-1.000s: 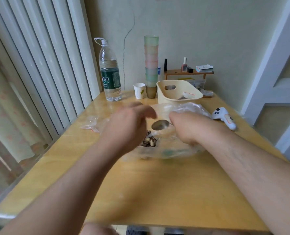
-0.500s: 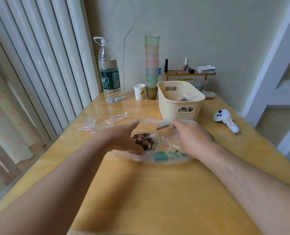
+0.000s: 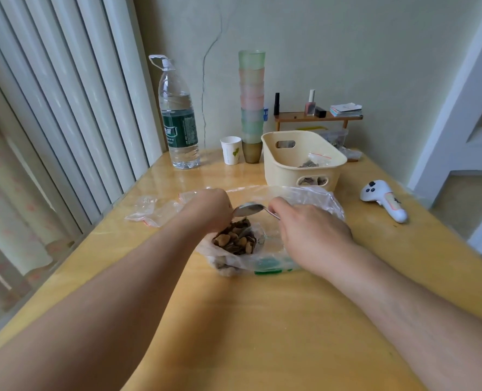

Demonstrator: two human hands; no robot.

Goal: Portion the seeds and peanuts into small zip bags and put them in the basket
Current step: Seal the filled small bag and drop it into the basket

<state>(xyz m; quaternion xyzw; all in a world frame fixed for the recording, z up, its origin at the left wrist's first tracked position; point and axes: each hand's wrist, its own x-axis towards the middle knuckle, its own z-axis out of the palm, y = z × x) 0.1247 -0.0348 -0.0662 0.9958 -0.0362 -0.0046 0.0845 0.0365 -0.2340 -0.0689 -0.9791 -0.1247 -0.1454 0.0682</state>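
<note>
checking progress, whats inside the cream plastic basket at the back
The cream plastic basket holds at least one filled small clear zip bag; dark seeds show through its front handle slot. Its near wall hides the floor, so the count is unclear.

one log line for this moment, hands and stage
stage: scooping | left hand: holds small clear zip bag of seeds open | right hand: grips metal spoon above it | cream plastic basket: bags inside

Soft daylight from the left (through blinds), tabletop glare, edges warped and blurry.
</note>
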